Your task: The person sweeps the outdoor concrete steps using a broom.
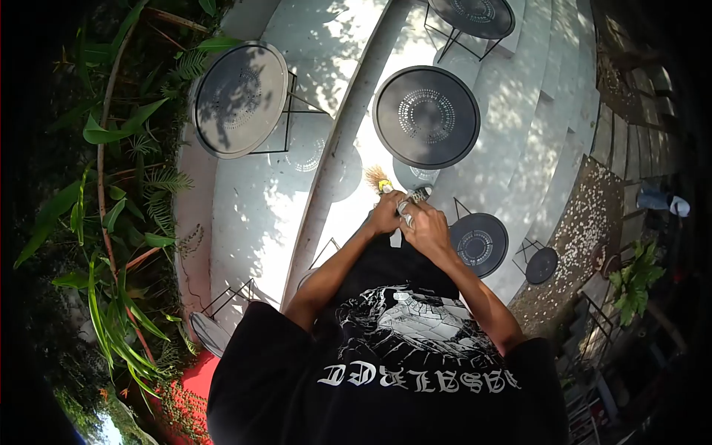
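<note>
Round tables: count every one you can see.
5 clear: one top left, one top centre, one at the top edge, two small ones right of the hands. More may be hidden.

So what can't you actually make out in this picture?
- Head view: what the left hand and right hand hold; only brush bristles and a small pale object poke out, the fingers hide the rest.
- Whether either grip is closed: too small.
- Shirt lettering: upside down, unreadable.

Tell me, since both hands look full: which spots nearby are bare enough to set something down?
The round table ahead of the hands is bare, as is the left table. It is crowded where left hand and right hand meet, around the brush.
</note>
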A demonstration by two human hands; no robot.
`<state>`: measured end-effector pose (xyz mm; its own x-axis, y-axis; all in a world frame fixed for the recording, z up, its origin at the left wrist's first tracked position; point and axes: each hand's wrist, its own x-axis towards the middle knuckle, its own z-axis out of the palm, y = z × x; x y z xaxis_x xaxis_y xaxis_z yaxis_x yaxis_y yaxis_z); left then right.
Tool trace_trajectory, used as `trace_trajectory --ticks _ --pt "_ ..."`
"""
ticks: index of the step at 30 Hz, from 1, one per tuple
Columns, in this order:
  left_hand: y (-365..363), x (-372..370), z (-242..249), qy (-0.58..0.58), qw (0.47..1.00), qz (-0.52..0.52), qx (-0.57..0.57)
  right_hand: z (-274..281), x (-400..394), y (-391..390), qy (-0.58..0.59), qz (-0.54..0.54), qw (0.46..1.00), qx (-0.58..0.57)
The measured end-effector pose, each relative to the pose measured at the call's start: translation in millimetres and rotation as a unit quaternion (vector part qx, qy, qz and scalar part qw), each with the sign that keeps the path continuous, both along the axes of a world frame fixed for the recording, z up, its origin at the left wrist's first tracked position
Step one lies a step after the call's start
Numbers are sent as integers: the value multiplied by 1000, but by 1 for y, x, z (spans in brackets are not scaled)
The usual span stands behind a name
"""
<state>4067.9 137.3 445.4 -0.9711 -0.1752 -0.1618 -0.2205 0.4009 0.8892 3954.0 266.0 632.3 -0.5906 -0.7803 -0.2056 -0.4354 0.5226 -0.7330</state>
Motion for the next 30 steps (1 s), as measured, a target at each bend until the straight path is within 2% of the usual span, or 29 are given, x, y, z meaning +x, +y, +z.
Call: trace_trajectory --ticks 2,3,6,9,12,13,14,15,16,17,18,20,21,25,27,30 --pt "13 5 13 -57 998 3 23 -2 3 14 -13 4 1000 -25" --pt "18 11 17 -48 999 18 -19 -4 10 18 -20 8 1000 -15" --pt "14 32 22 -145 986 15 -80 -26 29 24 -33 20 999 -5" --pt "10 68 -26 -114 984 37 -130 -57 56 29 -46 38 998 -4" --pt "34 86 -70 -116 988 60 -81 -84 61 32 -32 76 995 55" --pt "38 76 -71 -121 989 62 -65 -80 56 35 -38 84 992 83" --pt "55 68 -69 -121 990 67 20 -73 50 41 -22 81 990 112" --pt "73 60 -91 -74 994 -2 80 -57 48 53 -11 78 986 144" --pt "106 52 -91 44 991 68 102 -43 47 66 -1 71 982 176" --pt "128 35 -100 31 993 18 112 -33 43 84 15 62 984 167" --pt "149 24 -92 115 988 53 86 -23 37 101 32 54 985 159" --pt "154 6 -65 80 992 10 92 7 27 110 18 40 984 171" --pt "153 3 -51 78 994 13 74 5 23 116 52 49 987 144" --pt "132 5 -2 66 996 54 6 37 13 101 47 94 991 88" --pt "126 12 0 76 990 116 -30 36 7 92 30 119 987 99" --pt "123 13 -13 -28 987 156 -39 5 -15 84 14 183 977 109"
